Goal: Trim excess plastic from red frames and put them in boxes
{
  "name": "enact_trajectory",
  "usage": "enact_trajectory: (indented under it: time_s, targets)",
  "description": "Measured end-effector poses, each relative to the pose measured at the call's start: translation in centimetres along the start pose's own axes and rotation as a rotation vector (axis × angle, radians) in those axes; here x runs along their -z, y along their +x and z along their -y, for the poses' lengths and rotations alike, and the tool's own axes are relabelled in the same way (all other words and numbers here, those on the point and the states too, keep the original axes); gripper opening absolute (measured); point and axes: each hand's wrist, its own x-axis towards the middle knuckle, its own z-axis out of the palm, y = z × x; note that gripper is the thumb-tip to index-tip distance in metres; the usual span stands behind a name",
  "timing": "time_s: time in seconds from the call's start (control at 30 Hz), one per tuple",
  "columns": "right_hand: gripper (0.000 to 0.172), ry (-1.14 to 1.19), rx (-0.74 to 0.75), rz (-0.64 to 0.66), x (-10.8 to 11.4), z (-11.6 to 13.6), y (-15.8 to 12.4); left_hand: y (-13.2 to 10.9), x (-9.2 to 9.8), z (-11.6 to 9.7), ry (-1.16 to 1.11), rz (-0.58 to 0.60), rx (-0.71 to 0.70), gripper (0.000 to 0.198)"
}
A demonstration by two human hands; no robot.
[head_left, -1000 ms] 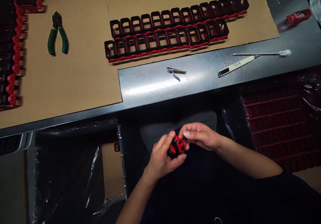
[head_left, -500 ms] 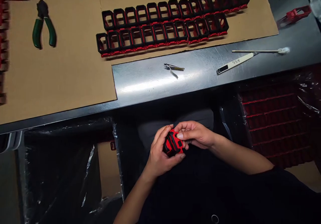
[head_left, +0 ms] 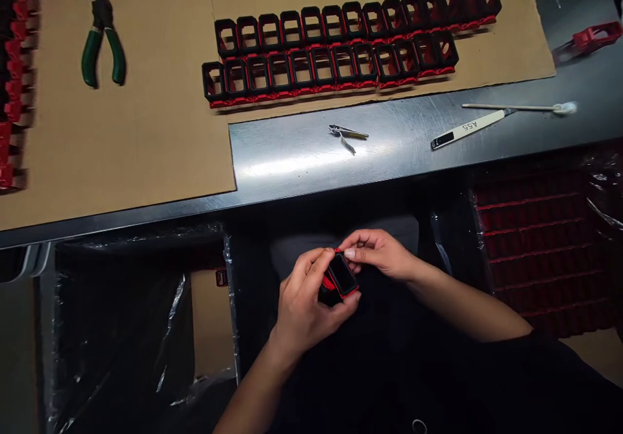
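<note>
A red-and-black plastic frame point(head_left: 344, 275) is held over my lap, its dark rectangular opening facing up. My left hand point(head_left: 307, 298) wraps round it from the left, fingers over its far edge and thumb along its near edge. My right hand point(head_left: 377, 252) pinches the frame's upper right corner between thumb and forefinger. Beyond my hands, on the bench, lie a nail clipper point(head_left: 348, 137), a white-handled blade marked A55 point(head_left: 470, 130) and a cotton-tipped stick point(head_left: 516, 107).
Two rows of similar frames point(head_left: 311, 67) stand on cardboard point(head_left: 146, 155) over the metal bench point(head_left: 287, 158). Green-handled pliers point(head_left: 103, 45) lie left; more red parts point(head_left: 14, 77) line the left edge. Below the bench, a plastic-lined box point(head_left: 540, 246) at right holds many red parts.
The frame has been turned in my hands, so its open side now faces up instead of its red slotted side. The bench items shift slightly right as the view moves.
</note>
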Motion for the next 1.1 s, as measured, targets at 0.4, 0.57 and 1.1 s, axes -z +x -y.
enact_trajectory:
  time_s: [0.4,0.57,1.1]
  targets:
    - [0.051,-1.458,0.954,-0.76,2.2,11.1,4.4,0.2,0.5,-0.5,0.187,0.034,0.036,0.062]
    - [0.043,-1.485,0.946,-0.761,2.7,11.2,6.3,-0.1,0.5,0.0,0.052,0.003,0.13,0.061]
    - [0.022,-0.808,0.824,0.191,-1.0,3.2,-3.0,0.4,-2.3,0.4,-1.31,-0.04,0.995,0.078]
